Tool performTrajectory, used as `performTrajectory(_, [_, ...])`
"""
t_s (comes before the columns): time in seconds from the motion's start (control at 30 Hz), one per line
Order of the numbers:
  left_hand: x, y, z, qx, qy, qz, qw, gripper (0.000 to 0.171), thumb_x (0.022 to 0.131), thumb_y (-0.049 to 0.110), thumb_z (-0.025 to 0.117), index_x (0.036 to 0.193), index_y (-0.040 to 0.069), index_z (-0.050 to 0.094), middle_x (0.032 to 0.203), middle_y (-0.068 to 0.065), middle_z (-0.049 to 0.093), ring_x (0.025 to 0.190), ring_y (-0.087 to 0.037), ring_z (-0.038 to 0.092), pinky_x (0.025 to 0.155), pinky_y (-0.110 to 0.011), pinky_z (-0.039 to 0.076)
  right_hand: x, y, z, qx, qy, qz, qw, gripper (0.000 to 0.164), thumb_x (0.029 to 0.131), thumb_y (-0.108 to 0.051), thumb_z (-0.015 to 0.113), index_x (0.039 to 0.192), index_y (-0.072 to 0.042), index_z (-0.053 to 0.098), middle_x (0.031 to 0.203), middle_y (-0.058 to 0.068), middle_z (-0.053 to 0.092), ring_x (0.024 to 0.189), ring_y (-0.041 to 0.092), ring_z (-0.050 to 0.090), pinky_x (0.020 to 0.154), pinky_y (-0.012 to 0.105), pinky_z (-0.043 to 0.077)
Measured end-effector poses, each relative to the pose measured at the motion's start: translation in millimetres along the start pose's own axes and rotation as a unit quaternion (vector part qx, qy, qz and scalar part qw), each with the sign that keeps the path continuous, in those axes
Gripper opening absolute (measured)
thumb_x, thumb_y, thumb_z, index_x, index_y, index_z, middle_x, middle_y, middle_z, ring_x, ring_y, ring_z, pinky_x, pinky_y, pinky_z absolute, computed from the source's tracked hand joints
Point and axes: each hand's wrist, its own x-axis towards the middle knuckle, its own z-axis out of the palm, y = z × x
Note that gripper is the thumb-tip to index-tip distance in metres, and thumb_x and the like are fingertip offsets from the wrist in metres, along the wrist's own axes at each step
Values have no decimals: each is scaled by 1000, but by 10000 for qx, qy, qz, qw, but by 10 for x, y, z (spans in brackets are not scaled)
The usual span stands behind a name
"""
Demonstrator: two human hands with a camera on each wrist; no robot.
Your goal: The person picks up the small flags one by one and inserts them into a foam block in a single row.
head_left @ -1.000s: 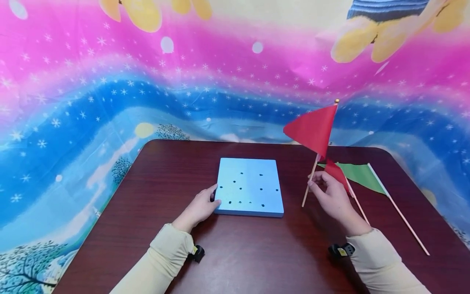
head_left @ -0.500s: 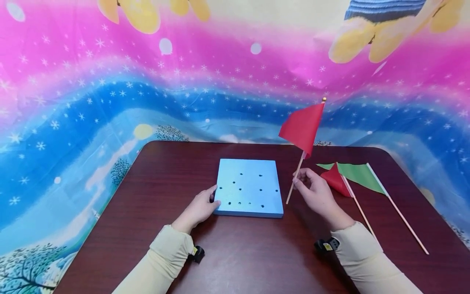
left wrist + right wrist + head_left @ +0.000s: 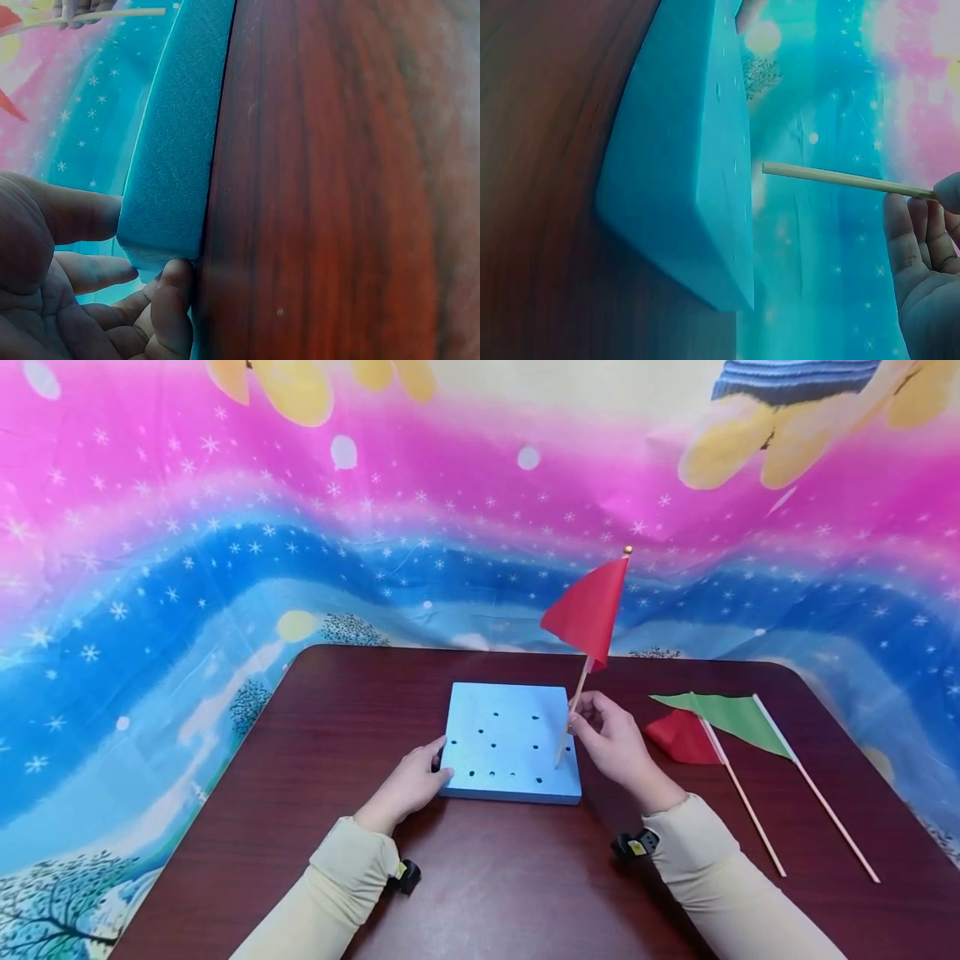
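A light blue square board [image 3: 517, 697], thick and dotted with small holes, lies flat on the table. At its left front corner my left hand [image 3: 405, 787] grips it; the left wrist view has the thumb at the top edge and fingers [image 3: 174, 307] bent against the side. My right hand [image 3: 617, 745] pinches a red triangular flag [image 3: 591, 610] by its thin wooden stick [image 3: 832, 177]. That flag leans slightly right, gold knob up. Seen from the right wrist, the stick's lower tip hangs a short gap above the board's top face, over its right part.
To the right, a second red flag [image 3: 684, 739] and a green flag [image 3: 738, 720] lie on the dark wooden table [image 3: 360, 710], sticks pointing toward the front right. A printed cloth [image 3: 450, 510] hangs behind the table.
My right hand has carried the red flag leftward, from beside the lying flags to over the board's right part. The left hand and the board have stayed in place.
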Motion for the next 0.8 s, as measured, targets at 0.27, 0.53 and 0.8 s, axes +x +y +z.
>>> performTrajectory(0.27, [0, 12, 0, -10, -26, 15, 10000, 62, 102, 8, 62, 158, -3, 37, 139, -27, 54, 136, -39, 46, 106, -53, 41, 100, -68, 207, 325, 2, -110, 9994, 14, 102, -4, 64, 115, 3, 63, 101, 15, 66, 90, 30, 67, 75, 25, 55])
performTrajectory(0.53, [-5, 8, -30, -22, 11, -21, 10000, 62, 102, 9, 62, 157, -4, 38, 145, -29, 50, 141, -40, 42, 111, -53, 38, 246, -200, 500, 710, -20, -193, 9973, 12, 102, -2, 62, 114, 3, 63, 102, 16, 65, 95, 30, 68, 86, 42, 58])
performTrajectory(0.8, [-9, 27, -19, -52, -57, 27, 10000, 61, 102, 9, 61, 157, -4, 37, 150, -29, 46, 143, -40, 39, 112, -53, 37, 348, -299, 705, 834, -93, -315, 9960, 12, 102, -1, 61, 113, 4, 63, 101, 15, 65, 96, 30, 68, 86, 43, 58])
